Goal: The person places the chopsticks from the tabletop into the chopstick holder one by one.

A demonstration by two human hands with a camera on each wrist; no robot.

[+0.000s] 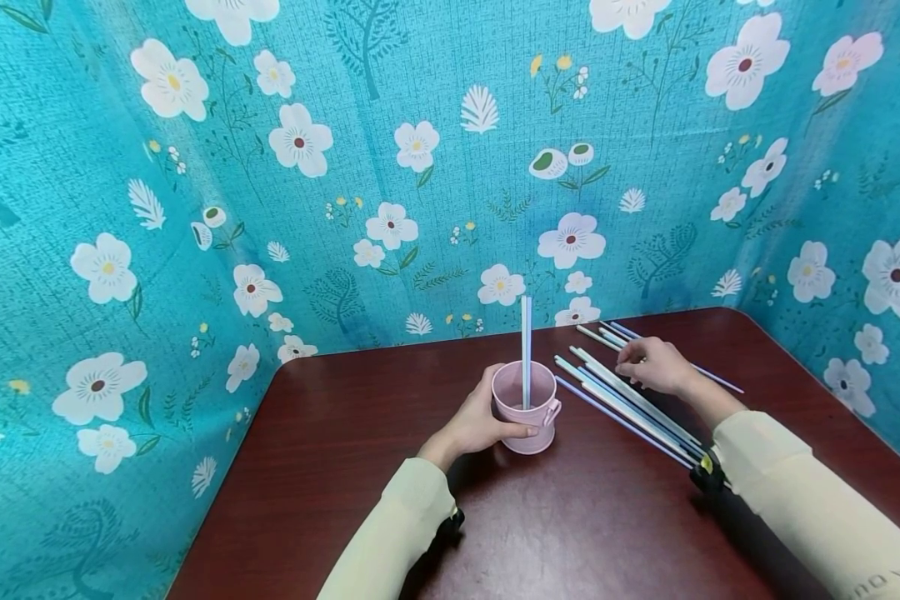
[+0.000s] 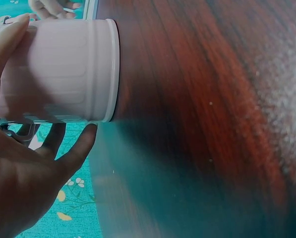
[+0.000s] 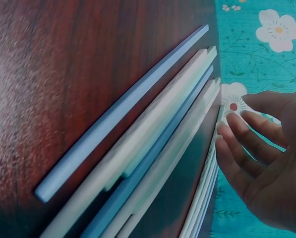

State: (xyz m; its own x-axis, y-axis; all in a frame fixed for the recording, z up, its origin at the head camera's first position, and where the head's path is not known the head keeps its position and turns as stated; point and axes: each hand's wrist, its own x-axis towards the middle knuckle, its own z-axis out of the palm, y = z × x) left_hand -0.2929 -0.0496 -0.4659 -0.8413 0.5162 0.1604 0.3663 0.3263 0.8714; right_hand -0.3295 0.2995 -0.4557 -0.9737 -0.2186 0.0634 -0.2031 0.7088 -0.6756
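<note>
A small pink bucket [image 1: 528, 439] stands upright on the table. My left hand [image 1: 474, 423] grips its side, with the thumb across the front and the other fingers behind; in the left wrist view the thumb and fingers lie on either side of the bucket wall [image 2: 53, 69]. Two long thin sticks [image 1: 526, 337], one whitish and one blue, stand in the bucket and rise well above its rim. Over the loose sticks on the right is my right hand [image 1: 656, 367], fingers bent and nothing held. The right wrist view shows that hand [image 3: 266, 153] above the table, its thumb and fingers apart.
Several white, pale green and blue sticks [image 1: 622, 398] lie slanted on the dark red wooden table [image 1: 330, 450], right of the bucket. More sticks [image 1: 613, 335] lie farther back, partly behind the right hand. A teal flowered cloth [image 1: 435, 192] hangs behind the table.
</note>
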